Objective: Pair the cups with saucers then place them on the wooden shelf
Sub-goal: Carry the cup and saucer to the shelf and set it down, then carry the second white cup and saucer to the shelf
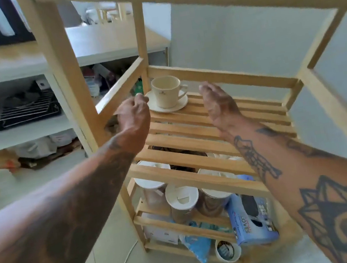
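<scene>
A cream cup (167,90) stands upright on a cream saucer (181,105) at the back left corner of the slatted wooden shelf (193,132). The cup's handle points right. My left hand (134,114) hovers just left of the saucer, fingers loosely curled, holding nothing. On the other side of the cup, my right hand (218,103) is held flat with fingers together, a short gap away from the saucer. Neither hand touches the cup or the saucer.
The shelf's wooden posts and rails (59,65) frame the opening. Lower tiers hold lidded jars (182,198), a blue box (248,221) and packets. A white shelving unit (16,135) with a wire rack stands to the left. A pale wall lies behind.
</scene>
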### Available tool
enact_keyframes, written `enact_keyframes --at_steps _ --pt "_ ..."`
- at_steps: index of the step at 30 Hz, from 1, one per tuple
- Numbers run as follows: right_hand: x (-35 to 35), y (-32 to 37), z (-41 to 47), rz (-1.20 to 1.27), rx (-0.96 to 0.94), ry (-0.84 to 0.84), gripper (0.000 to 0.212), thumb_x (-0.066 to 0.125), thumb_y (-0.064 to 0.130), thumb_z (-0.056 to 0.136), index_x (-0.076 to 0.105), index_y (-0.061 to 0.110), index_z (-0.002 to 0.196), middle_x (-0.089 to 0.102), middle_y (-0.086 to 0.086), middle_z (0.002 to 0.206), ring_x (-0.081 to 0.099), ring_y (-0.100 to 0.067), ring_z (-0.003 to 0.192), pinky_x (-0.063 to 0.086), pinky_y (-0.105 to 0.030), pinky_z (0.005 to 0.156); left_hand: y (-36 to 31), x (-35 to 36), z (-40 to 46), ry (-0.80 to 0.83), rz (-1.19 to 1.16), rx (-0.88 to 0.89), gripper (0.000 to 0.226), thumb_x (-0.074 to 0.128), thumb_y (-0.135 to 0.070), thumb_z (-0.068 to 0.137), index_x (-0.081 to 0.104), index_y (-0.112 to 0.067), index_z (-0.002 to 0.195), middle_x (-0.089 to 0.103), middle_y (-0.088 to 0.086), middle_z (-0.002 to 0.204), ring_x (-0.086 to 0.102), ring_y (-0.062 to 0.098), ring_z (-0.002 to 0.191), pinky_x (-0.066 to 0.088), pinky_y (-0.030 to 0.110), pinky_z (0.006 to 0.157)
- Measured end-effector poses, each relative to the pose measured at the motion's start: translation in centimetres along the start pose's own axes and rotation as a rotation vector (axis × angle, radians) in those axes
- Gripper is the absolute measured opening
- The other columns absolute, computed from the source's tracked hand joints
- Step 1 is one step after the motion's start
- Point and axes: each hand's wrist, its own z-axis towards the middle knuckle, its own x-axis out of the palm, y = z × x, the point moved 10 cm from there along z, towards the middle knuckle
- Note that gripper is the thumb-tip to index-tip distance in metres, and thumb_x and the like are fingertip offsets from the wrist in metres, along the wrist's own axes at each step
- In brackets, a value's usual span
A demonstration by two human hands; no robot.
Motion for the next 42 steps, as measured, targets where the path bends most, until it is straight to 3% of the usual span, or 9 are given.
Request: enact_keyframes --at_steps 3,5,12,16,21,30,35,38,42 --pt "-5.0 1.5 -6.6 -0.063 0.025 -0.070 0.033 0.044 0.046 0.102 0.058 0.032 0.128 0.056 0.006 0.125 0.054 -0.018 0.121 0.045 -0.027 0.090 -2.2 0.9 -6.5 0.021 -0.104 -0.044 0.034 0.042 -0.032 0.105 0.069 -0.015 0.117 0.069 0.011 0.119 0.064 0.030 0.111 0.050 0.048 0.103" --pt "-8.6 2.8 -11.4 -0.070 0.037 -0.074 0.040 0.042 0.045 0.103 0.053 0.031 0.139 0.053 0.010 0.139 0.051 -0.018 0.128 0.044 -0.029 0.101 -3.9 2.3 -11.9 0.108 -0.072 -0.080 0.038 0.041 -0.035 0.106 0.069 -0.011 0.117 0.070 0.014 0.117 0.064 0.034 0.111 0.051 0.053 0.101" --pt "-25.8 8.5 -27.1 -0.002 0.030 -0.241 0.041 0.047 0.040 0.101 0.057 0.029 0.140 0.054 0.005 0.146 0.053 -0.014 0.128 0.038 -0.015 0.093 -12.1 11.0 -26.9 0.446 0.076 -0.051 0.044 0.040 -0.041 0.105 0.070 -0.010 0.113 0.070 0.009 0.103 0.062 0.026 0.087 0.052 0.042 0.077" --pt "-40.2 10.5 -35.0 0.007 -0.015 -0.510 0.039 0.052 0.036 0.099 0.062 0.024 0.135 0.063 -0.002 0.138 0.058 -0.017 0.122 0.042 -0.026 0.102 -18.9 19.5 -34.6 0.609 0.084 0.055 0.043 0.043 -0.041 0.103 0.071 -0.010 0.106 0.069 0.009 0.096 0.059 0.025 0.077 0.050 0.039 0.071" --pt "-56.6 8.2 -46.6 0.001 0.048 -0.878 0.026 0.053 0.035 0.097 0.072 0.026 0.114 0.066 0.009 0.107 0.056 -0.009 0.100 0.042 -0.022 0.086 -24.5 30.9 -48.2 0.921 0.112 0.209 0.039 0.046 -0.041 0.102 0.071 -0.011 0.104 0.071 0.009 0.096 0.063 0.026 0.078 0.054 0.038 0.070" --pt "-68.4 -7.6 -67.8 0.150 0.499 -1.461 0.018 0.051 0.029 0.095 0.066 0.029 0.106 0.059 0.002 0.103 0.054 -0.023 0.093 0.040 -0.029 0.076 -17.7 45.9 -71.3 1.496 0.400 0.338 0.023 0.059 -0.024 0.097 0.067 -0.014 0.115 0.065 0.007 0.105 0.060 0.022 0.085 0.055 0.035 0.071" --pt "-68.9 -15.1 -70.1 0.269 0.682 -1.424 0.026 0.062 0.034 0.092 0.063 0.030 0.118 0.059 -0.001 0.119 0.055 -0.025 0.107 0.050 -0.047 0.100 -12.1 51.0 -77.6 1.643 0.531 0.273 0.032 0.059 -0.028 0.095 0.061 -0.017 0.125 0.066 0.009 0.108 0.061 0.026 0.085 0.058 0.039 0.074" --pt "-69.9 -17.4 -69.1 0.331 0.650 -1.407 0.049 0.067 0.041 0.088 0.055 0.036 0.136 0.055 0.006 0.129 0.052 -0.019 0.113 0.051 -0.045 0.097 -9.6 53.6 -80.2 1.738 0.564 0.242 0.049 0.060 -0.041 0.093 0.050 -0.028 0.139 0.062 0.008 0.126 0.061 0.025 0.103 0.052 0.033 0.078" --pt "-71.8 -18.8 -67.3 0.316 0.622 -1.369 0.044 0.070 0.047 0.081 0.059 0.055 0.123 0.061 0.015 0.125 0.059 -0.014 0.114 0.055 -0.042 0.095 -6.2 55.6 -83.7 1.879 0.489 -0.080 0.032 0.063 -0.030 0.091 0.064 -0.032 0.123 0.067 -0.002 0.118 0.069 0.018 0.090 0.058 0.031 0.071"
